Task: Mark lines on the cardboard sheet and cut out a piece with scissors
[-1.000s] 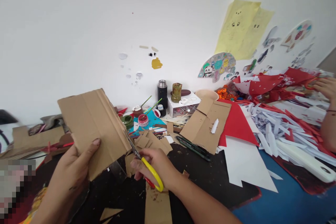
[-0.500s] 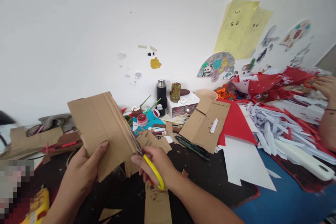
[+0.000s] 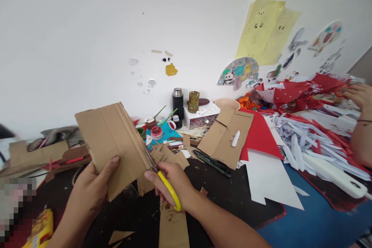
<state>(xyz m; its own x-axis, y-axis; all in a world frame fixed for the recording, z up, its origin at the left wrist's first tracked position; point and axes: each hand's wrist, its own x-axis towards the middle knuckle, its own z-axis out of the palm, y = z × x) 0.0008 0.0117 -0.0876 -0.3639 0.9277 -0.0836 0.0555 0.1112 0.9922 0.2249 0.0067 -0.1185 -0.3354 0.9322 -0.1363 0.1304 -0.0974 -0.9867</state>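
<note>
My left hand grips a piece of brown cardboard by its lower part, thumb on the front face. The cardboard is held up at a tilt above the dark work mat. My right hand is closed round the yellow handle of a pair of scissors. Their blades lie along the right edge of the cardboard; how far apart the blades are cannot be made out. Below the right hand a cardboard strip with dark stains lies on the mat.
Paint jars, a black flask and a white box stand by the wall. A green utility knife lies near folded cardboard. White paper strips heap at right, near another person's hand.
The view has shifted very slightly, so the background sits a little further left. Both hands, the cardboard and the scissors keep nearly the same position.
</note>
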